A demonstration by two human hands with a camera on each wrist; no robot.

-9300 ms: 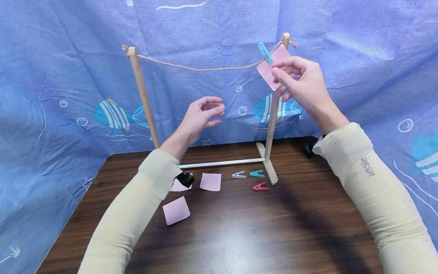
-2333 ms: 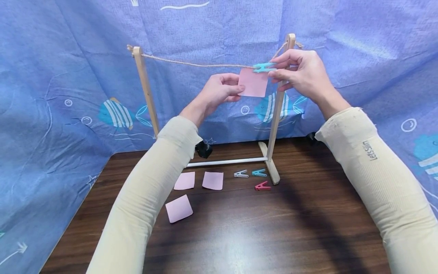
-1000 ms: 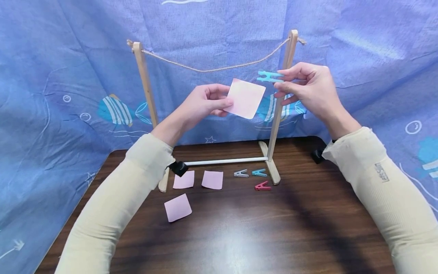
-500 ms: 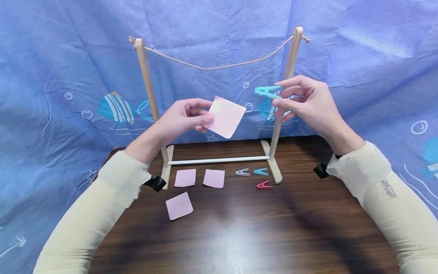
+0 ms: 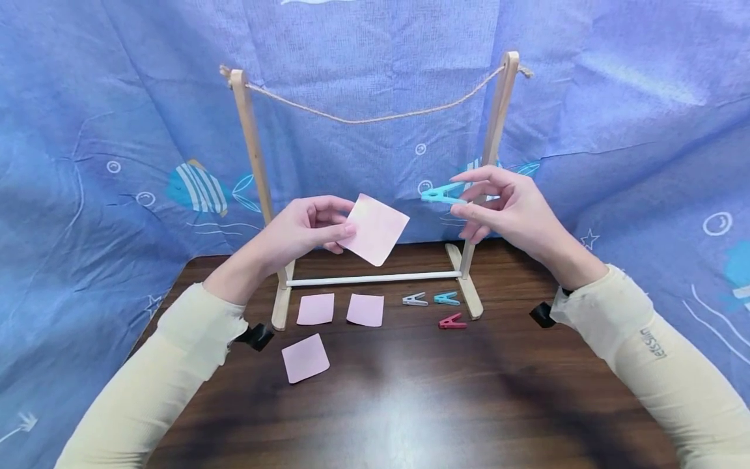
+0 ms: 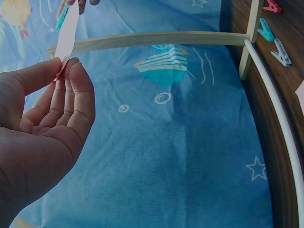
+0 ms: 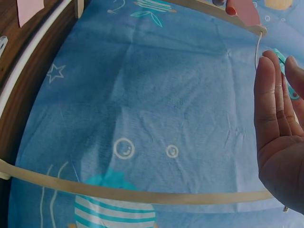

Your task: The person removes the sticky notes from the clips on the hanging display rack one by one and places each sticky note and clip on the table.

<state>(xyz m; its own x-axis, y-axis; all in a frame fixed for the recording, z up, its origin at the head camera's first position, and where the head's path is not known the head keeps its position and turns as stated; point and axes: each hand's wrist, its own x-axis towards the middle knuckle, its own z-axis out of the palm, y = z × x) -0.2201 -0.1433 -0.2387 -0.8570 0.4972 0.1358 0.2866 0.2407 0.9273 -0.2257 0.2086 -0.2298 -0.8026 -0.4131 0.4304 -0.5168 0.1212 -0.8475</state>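
Note:
In the head view my left hand (image 5: pixel 305 228) pinches a pink sticky note (image 5: pixel 376 229) by its left corner, thumb in front. The left wrist view shows this note edge-on between thumb and fingertips. To its right, my right hand (image 5: pixel 506 205) holds a light blue clothespin (image 5: pixel 442 193) by its handle ends, its nose toward the note with a small gap between. Both hands are raised in front of the wooden stand, below its sagging twine (image 5: pixel 363 121). Nothing hangs on the twine.
Three pink sticky notes (image 5: pixel 365 310) lie on the dark wood table (image 5: pixel 375 391). Right of them lie a white clothespin (image 5: pixel 415 299), a blue clothespin (image 5: pixel 447 298) and a red clothespin (image 5: pixel 452 321). The stand's white crossbar (image 5: pixel 375 279) runs behind them, with a blue fish-print curtain (image 5: pixel 375 39) at the back.
At 2.3 seconds ago the note and clothespin were up at the twine. Since then both hands have pulled away and lowered, carrying them; the note has tilted and the twine hangs free.

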